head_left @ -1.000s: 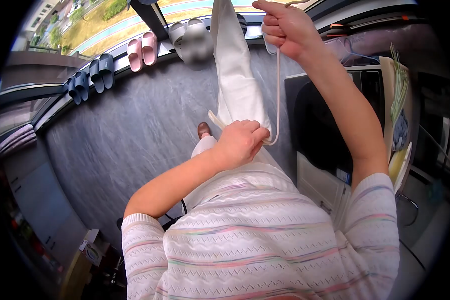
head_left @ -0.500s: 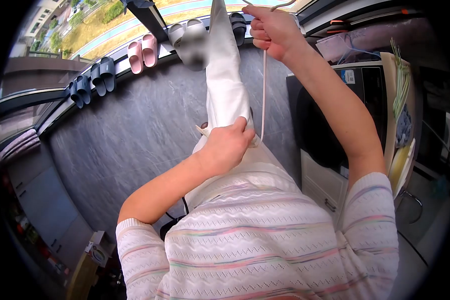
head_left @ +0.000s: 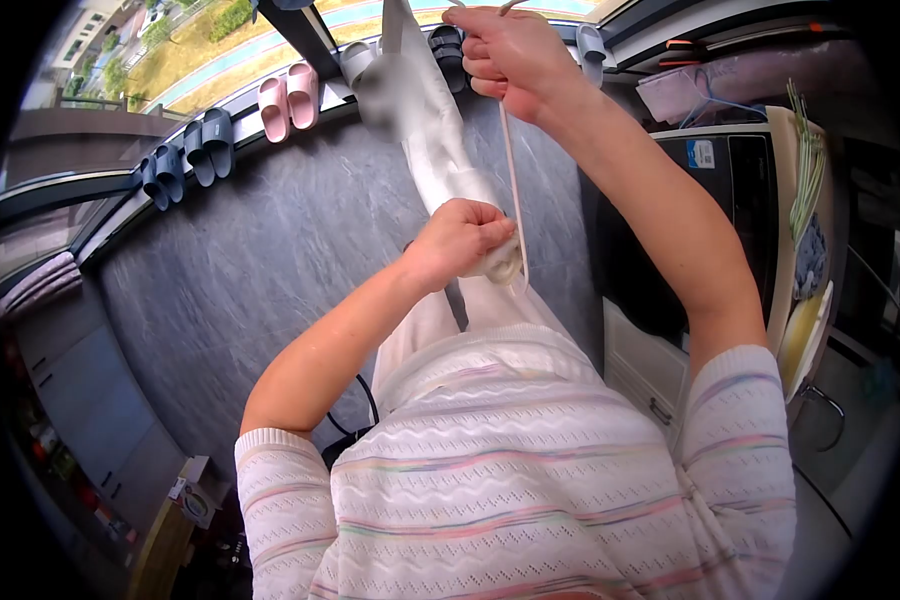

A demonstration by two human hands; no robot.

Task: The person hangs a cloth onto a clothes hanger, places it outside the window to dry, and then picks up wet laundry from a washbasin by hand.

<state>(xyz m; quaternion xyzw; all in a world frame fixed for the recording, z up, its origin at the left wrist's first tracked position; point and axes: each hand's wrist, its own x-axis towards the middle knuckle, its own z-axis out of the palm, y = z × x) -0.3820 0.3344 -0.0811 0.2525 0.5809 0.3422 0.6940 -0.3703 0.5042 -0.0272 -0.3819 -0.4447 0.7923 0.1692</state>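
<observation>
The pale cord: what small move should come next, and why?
Perhaps lower the right hand to lay the pale cord across the white cloth: the left hand holds the cloth's bunched end, while the cord rises beside it to the raised right hand.

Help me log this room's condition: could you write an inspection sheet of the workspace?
Surface: grey marbled floor beneath the hands.
Job's things: long white cloth, bunched at its near end; pale cord running down from the right hand toward the left hand.
Clutter: slippers in pairs along the window.
Hands: left closed on the cloth; right, farther forward, closed on the cord.
Cables: thin black loop by the person's left side, possibly a cable.
Surroundings: window ahead, pale cabinet door at right.
</observation>
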